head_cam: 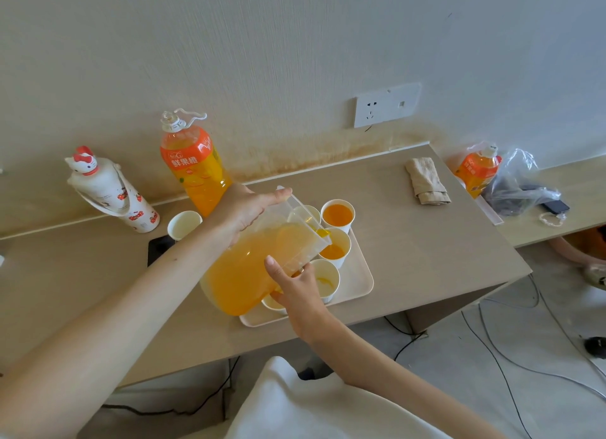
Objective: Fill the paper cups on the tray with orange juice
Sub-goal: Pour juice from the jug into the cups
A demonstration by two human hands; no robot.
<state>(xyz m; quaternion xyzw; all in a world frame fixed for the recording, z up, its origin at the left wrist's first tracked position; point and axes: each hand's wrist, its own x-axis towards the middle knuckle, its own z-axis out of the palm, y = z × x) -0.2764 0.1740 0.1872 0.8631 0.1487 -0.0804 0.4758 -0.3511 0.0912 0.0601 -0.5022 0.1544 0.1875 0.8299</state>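
A clear plastic pitcher (249, 268) of orange juice is tilted to the right over the cream tray (359, 286). My left hand (242, 210) grips the pitcher at its top and handle side. My right hand (296, 287) holds it from below, near the front. Juice runs from the spout into a paper cup (337, 246) that is partly filled. The far cup (337, 214) holds juice almost to the brim. A near cup (326, 279) has a little juice at its bottom. Another cup (303, 212) is half hidden behind the pitcher, and one (272, 304) lies under my right hand.
A large orange juice bottle (193, 166) stands behind the tray, and a paper cup (183, 225) sits off the tray to its left. A white cat-topped flask (111, 192) stands at far left. A folded cloth (426, 181) and a second bottle (477, 171) in a plastic bag lie at right.
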